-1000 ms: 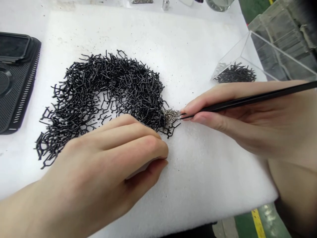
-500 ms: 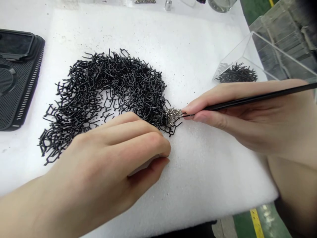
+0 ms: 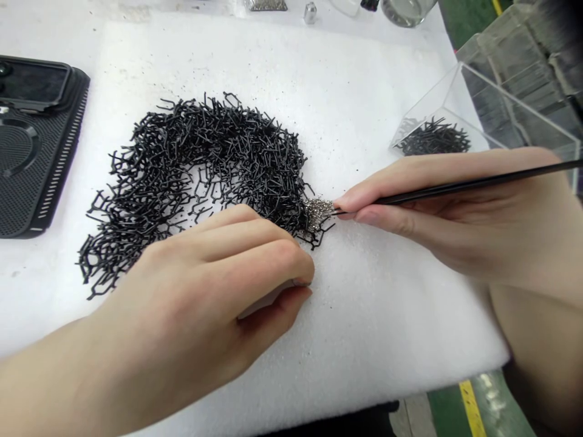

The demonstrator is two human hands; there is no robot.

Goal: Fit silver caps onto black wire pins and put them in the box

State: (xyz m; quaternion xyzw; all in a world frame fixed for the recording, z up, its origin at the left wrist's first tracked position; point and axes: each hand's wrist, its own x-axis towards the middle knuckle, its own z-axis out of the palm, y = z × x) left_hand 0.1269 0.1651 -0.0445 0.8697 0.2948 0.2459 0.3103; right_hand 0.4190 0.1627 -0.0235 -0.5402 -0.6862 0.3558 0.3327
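In my right hand (image 3: pixel 455 212) is a pair of slim black tweezers (image 3: pixel 460 185), held like a pen. Their tips reach the edge of a small heap of tiny silvery pieces (image 3: pixel 319 211). This heap touches the right end of a large curved pile of black, branched wire-like pieces (image 3: pixel 218 136). My left hand (image 3: pixel 218 285) rests in front of the pile with curled fingers, thumb and forefinger close together. Whatever sits between those fingertips, if anything, is hidden. The hand also covers the pile's near middle.
A clear box (image 3: pixel 444 109) with more black pieces (image 3: pixel 430 136) stands at the right. A phone in a black case (image 3: pixel 34 145) lies at the left. Along the back are a small metal piece (image 3: pixel 310 13) and a glass container (image 3: pixel 407 11). White foam (image 3: pixel 387 328) covers the table.
The whole view has shifted slightly, so the phone and the pile's left part appear a little further right. Both hands keep nearly the same pose.
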